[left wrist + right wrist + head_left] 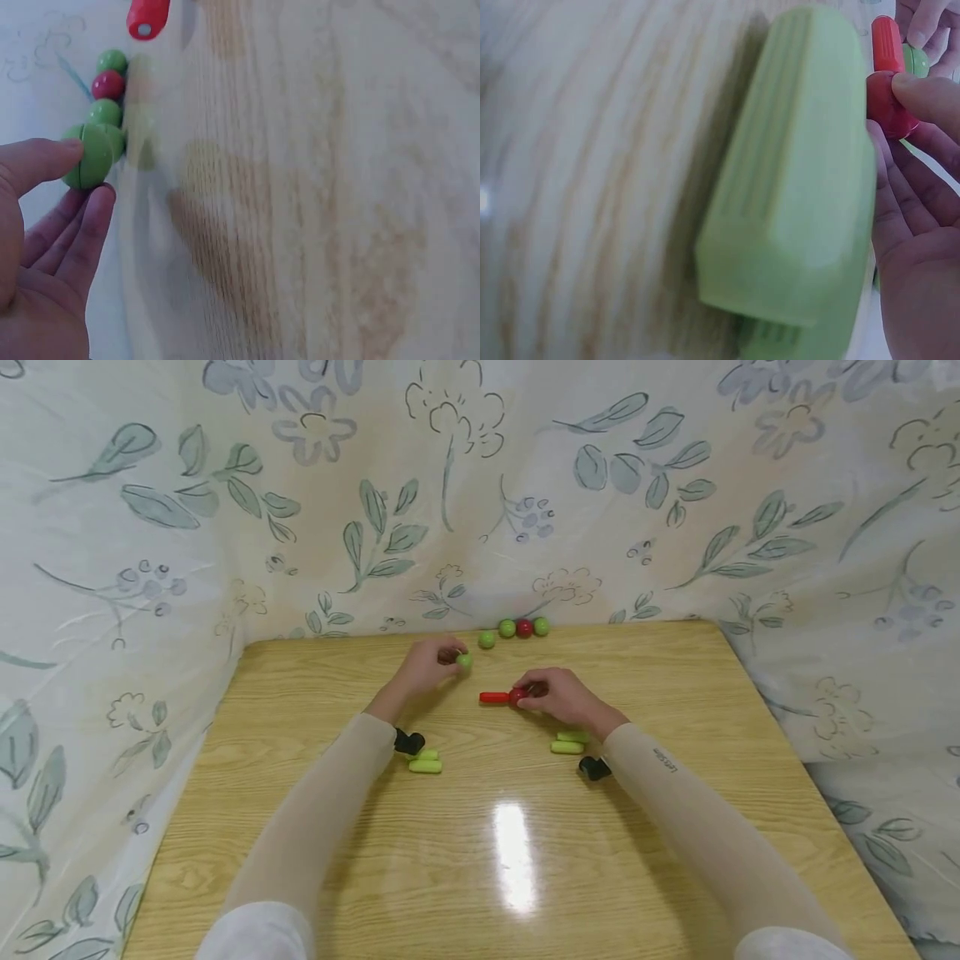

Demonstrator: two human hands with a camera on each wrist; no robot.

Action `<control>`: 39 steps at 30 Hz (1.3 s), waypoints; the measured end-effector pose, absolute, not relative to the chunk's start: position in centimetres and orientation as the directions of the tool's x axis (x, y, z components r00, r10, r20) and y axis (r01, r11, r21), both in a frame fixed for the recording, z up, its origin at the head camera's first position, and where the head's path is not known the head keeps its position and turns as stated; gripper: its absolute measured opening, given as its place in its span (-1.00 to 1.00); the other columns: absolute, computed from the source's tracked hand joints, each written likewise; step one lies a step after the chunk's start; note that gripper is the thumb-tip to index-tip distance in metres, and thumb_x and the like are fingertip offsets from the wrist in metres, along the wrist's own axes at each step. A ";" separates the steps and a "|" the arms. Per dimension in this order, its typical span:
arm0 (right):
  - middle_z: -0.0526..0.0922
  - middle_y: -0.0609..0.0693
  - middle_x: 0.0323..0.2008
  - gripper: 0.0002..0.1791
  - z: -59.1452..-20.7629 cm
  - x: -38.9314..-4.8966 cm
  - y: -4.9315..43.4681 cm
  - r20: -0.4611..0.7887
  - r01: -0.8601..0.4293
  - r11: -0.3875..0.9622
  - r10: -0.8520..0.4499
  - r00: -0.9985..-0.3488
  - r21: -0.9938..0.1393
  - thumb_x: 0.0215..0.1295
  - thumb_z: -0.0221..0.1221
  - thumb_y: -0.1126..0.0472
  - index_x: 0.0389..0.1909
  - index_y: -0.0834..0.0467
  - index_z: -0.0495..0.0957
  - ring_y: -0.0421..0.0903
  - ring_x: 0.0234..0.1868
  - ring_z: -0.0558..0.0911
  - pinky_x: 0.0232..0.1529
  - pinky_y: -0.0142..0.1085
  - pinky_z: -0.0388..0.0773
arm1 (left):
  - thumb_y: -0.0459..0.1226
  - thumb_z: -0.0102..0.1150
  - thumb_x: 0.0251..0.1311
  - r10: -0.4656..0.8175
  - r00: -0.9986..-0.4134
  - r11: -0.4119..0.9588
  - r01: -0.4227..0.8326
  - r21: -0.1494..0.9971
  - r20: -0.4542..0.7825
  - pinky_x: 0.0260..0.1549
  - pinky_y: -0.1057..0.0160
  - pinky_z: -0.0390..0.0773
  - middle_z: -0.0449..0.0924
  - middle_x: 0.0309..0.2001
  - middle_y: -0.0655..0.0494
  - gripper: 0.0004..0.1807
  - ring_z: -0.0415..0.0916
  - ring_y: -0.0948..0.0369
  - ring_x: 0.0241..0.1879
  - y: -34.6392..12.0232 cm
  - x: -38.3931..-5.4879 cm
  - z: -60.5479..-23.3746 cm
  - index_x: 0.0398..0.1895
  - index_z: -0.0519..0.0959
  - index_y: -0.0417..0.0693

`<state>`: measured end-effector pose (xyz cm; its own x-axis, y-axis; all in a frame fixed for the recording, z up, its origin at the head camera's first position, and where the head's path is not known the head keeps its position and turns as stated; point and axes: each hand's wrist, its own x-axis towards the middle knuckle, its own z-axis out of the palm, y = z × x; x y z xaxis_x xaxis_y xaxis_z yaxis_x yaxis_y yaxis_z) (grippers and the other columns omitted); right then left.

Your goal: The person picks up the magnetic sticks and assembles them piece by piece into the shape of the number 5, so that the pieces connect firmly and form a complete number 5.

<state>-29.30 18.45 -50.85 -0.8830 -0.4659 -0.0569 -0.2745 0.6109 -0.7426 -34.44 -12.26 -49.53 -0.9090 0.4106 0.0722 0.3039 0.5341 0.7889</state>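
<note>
My left hand (pixel 452 658) pinches a green ball (pixel 464 659) between thumb and fingers just above the wooden table (pixel 480 860); in the left wrist view the green ball (pixel 94 155) shows a seam across it. My right hand (pixel 527 695) pinches a red ball (pixel 517 696) that sits at the end of a red stick (pixel 493 697) lying on the table. In the right wrist view the red ball (pixel 889 101) and the red stick (pixel 886 41) appear beside my fingers (pixel 922 90). The two hands are a short way apart.
A row of balls lies at the table's back edge: green (pixel 487 640), green (pixel 507 628), red (pixel 524 628), green (pixel 541 627). Green sticks lie near my left forearm (pixel 425 766) and under my right wrist (pixel 567 747). Flowered cloth (pixel 112 568) surrounds the table.
</note>
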 end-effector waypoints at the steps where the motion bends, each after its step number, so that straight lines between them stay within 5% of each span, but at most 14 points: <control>1: 0.77 -0.06 -0.07 -0.71 -50.8 -29.3 18.4 -0.055 -0.277 0.610 -0.467 -0.882 -0.743 0.45 0.46 0.19 0.13 0.08 0.77 -0.07 -0.06 0.70 0.03 -0.14 0.66 | -0.40 0.43 0.41 0.411 -0.909 0.533 0.302 0.790 0.070 0.18 0.06 0.61 0.74 0.07 -0.05 -0.70 0.67 0.02 0.08 -12.2 -34.3 -49.5 0.16 0.72 -0.16; 39: 0.76 -0.02 -0.02 -0.71 -50.5 -29.0 18.3 -0.078 -0.250 0.614 -0.456 -0.887 -0.748 0.46 0.44 0.19 0.15 0.08 0.76 -0.04 -0.01 0.70 0.09 -0.12 0.66 | -0.32 0.49 0.38 0.524 -0.852 0.546 0.343 0.765 0.008 0.12 0.08 0.65 0.75 0.00 0.04 -0.74 0.69 0.10 0.01 -13.1 -30.7 -50.3 0.09 0.76 -0.08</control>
<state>-29.00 18.29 -50.52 -0.8868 -0.4556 -0.0779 -0.2499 0.6144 -0.7484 -30.66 -13.06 -50.31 -0.8518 0.5238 0.0076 0.3425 0.5460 0.7646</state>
